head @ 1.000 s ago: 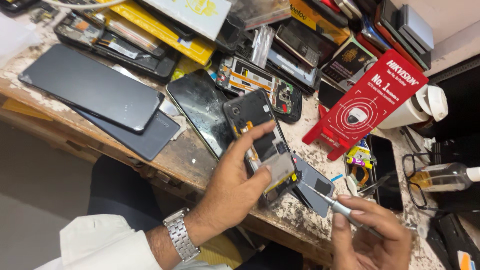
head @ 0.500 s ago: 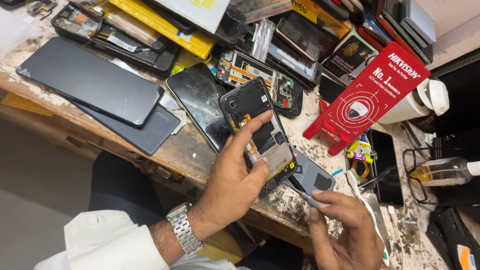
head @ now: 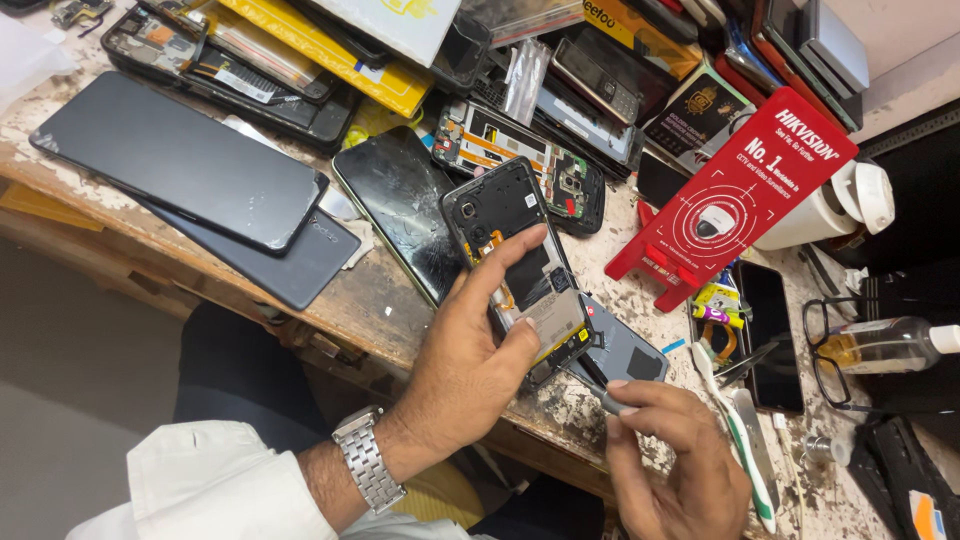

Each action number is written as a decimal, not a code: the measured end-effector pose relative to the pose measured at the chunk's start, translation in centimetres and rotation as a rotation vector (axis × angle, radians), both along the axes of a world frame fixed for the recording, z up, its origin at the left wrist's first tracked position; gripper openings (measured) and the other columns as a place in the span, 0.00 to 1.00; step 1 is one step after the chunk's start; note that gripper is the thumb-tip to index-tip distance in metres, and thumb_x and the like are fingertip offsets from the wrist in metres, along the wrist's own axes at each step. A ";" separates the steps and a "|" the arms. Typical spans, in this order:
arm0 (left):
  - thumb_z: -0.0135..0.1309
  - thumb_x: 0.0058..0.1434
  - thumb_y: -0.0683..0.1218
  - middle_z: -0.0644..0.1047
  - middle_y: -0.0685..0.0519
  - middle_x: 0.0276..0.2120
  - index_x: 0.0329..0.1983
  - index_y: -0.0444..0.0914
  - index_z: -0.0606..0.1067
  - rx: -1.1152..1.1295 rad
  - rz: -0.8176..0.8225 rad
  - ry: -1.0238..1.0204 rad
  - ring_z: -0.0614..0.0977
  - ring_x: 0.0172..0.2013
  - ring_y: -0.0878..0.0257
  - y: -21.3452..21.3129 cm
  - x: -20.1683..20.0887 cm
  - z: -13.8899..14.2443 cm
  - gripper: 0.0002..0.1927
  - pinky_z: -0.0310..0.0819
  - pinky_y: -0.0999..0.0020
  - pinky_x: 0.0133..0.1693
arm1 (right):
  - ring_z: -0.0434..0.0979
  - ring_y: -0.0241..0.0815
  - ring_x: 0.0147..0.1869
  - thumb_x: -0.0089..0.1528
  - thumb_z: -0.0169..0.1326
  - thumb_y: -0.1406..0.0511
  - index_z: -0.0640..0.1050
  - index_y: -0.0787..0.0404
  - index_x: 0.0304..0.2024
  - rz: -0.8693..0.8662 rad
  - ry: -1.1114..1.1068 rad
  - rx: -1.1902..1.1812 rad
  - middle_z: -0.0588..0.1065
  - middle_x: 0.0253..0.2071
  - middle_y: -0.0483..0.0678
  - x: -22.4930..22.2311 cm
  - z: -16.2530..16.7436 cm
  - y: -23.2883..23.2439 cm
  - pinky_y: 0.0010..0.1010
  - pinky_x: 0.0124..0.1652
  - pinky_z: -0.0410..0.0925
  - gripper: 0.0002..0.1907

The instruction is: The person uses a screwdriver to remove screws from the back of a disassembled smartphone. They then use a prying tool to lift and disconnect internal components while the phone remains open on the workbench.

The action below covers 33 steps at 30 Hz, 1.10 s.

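My left hand [head: 470, 370], with a metal watch on the wrist, holds an opened phone [head: 515, 265] with its back cover off, fingers along its left edge and thumb near its lower end. Inside it a dark battery area and gold flex parts show. My right hand [head: 670, 465] grips a small dark screwdriver [head: 598, 380] whose tip points at the phone's lower right corner. Under the phone lies a grey back cover [head: 625, 350].
A worn wooden bench [head: 370, 300] holds a cracked phone [head: 400, 205], two dark tablets or screens [head: 175, 165], a bare phone board [head: 520, 150], a red stand [head: 745, 195], a toothbrush [head: 740, 440], spectacles [head: 830, 345], a small bottle [head: 885, 345] and stacked boxes at the back.
My right hand has moved left and up toward the phone's lower corner, bringing the screwdriver tip close to it. My left hand keeps holding the phone in about the same place.
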<state>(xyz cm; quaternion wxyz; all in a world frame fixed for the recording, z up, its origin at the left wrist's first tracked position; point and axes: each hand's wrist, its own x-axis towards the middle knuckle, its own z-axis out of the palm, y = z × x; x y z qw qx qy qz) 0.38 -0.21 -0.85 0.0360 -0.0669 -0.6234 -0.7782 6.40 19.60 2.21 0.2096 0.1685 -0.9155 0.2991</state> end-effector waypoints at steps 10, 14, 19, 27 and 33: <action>0.49 0.60 0.35 0.73 0.44 0.59 0.71 0.42 0.66 -0.043 0.017 0.050 0.77 0.62 0.57 -0.1 0.1 0.4 0.33 0.70 0.64 0.62 | 0.84 0.45 0.43 0.55 0.62 0.71 0.77 0.61 0.48 0.070 -0.073 0.333 0.81 0.39 0.50 -1.2 3.0 0.1 0.35 0.43 0.75 0.18; 0.48 0.59 0.34 0.73 0.45 0.58 0.71 0.42 0.66 -0.011 0.002 0.001 0.77 0.61 0.57 -0.2 0.1 0.5 0.34 0.71 0.64 0.61 | 0.84 0.42 0.41 0.59 0.63 0.68 0.79 0.58 0.50 0.025 -0.164 0.391 0.80 0.38 0.47 -1.0 3.4 0.3 0.35 0.43 0.74 0.17; 0.48 0.60 0.33 0.73 0.45 0.59 0.71 0.41 0.66 0.075 0.006 -0.002 0.76 0.61 0.58 0.0 0.2 0.4 0.33 0.70 0.65 0.61 | 0.83 0.44 0.45 0.57 0.60 0.70 0.79 0.57 0.47 0.109 -0.095 0.358 0.80 0.42 0.49 -0.8 3.3 0.5 0.34 0.44 0.74 0.14; 0.48 0.59 0.34 0.75 0.47 0.56 0.71 0.43 0.67 0.084 -0.017 -0.062 0.80 0.57 0.61 0.2 0.1 0.4 0.34 0.74 0.68 0.58 | 0.85 0.41 0.42 0.60 0.63 0.69 0.79 0.58 0.51 -0.034 -0.167 0.317 0.81 0.40 0.45 -0.7 3.8 -0.3 0.32 0.45 0.73 0.16; 0.47 0.60 0.33 0.74 0.47 0.59 0.71 0.41 0.66 0.129 -0.022 -0.030 0.78 0.59 0.61 0.2 0.2 0.4 0.33 0.73 0.68 0.59 | 0.85 0.42 0.35 0.58 0.64 0.71 0.80 0.60 0.44 -0.172 -0.195 0.261 0.80 0.34 0.48 -0.7 3.3 -0.7 0.31 0.37 0.76 0.12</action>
